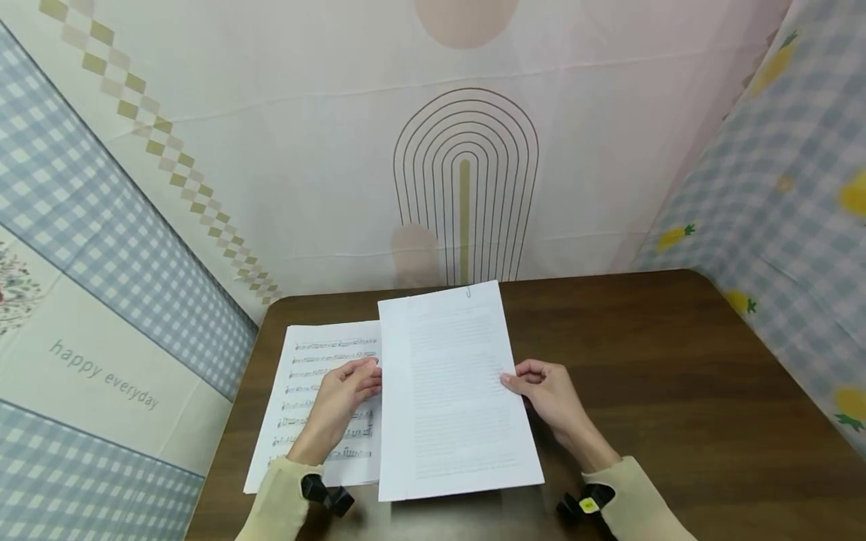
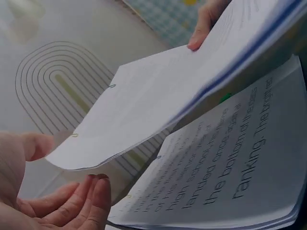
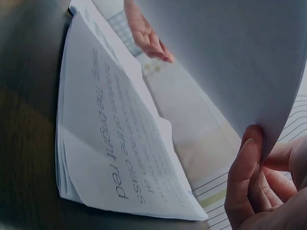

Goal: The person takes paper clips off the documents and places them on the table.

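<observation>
A white sheaf of printed paper point(image 1: 453, 398) is held up above the table, with paper clips point(image 2: 112, 86) along its far edge. My right hand point(image 1: 551, 398) pinches its right edge between thumb and fingers. At the left edge, my left hand point(image 1: 338, 406) has its thumb and fingers apart around the paper, and I see no firm grip there. Beneath the raised sheaf lies a stack of pages with large print point(image 3: 110, 143), seen in both wrist views but hidden in the head view.
Pages of sheet music point(image 1: 304, 398) lie on the left part of the dark wooden table point(image 1: 643, 376), partly under my left hand and the raised sheaf. Patterned cloths point(image 1: 325, 173) hang at the back and along both sides.
</observation>
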Demonstrator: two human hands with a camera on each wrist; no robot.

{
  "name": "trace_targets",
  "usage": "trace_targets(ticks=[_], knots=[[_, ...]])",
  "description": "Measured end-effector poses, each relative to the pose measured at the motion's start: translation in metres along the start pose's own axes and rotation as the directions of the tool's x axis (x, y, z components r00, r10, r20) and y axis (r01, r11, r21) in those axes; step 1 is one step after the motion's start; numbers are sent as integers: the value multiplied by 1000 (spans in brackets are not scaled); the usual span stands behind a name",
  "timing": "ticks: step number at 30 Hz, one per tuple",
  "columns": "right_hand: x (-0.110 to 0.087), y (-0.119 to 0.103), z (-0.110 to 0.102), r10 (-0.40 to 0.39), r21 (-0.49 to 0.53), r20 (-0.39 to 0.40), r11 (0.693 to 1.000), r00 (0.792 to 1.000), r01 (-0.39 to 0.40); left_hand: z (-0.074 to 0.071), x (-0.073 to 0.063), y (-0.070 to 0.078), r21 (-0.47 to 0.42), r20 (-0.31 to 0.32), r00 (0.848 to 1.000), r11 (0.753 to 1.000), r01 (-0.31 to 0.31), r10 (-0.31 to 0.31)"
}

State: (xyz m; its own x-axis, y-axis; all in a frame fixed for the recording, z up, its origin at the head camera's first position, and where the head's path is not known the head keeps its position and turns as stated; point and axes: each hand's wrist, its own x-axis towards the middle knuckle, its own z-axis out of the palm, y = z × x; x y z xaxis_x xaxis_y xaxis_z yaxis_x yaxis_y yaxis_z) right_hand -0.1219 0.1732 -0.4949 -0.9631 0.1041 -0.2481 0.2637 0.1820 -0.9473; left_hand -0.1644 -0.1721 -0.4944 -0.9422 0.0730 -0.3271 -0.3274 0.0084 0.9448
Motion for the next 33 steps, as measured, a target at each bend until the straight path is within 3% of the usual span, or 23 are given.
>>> trace_targets(ticks=[10, 33], knots=[[-18, -4, 4, 4, 15, 26, 1000, 1000, -5, 19, -8, -9, -137, 57, 997, 989, 53, -45], [-36, 13, -1, 54, 33, 59, 998, 997, -56, 32, -21, -21, -51, 22, 1000, 999, 3, -2]])
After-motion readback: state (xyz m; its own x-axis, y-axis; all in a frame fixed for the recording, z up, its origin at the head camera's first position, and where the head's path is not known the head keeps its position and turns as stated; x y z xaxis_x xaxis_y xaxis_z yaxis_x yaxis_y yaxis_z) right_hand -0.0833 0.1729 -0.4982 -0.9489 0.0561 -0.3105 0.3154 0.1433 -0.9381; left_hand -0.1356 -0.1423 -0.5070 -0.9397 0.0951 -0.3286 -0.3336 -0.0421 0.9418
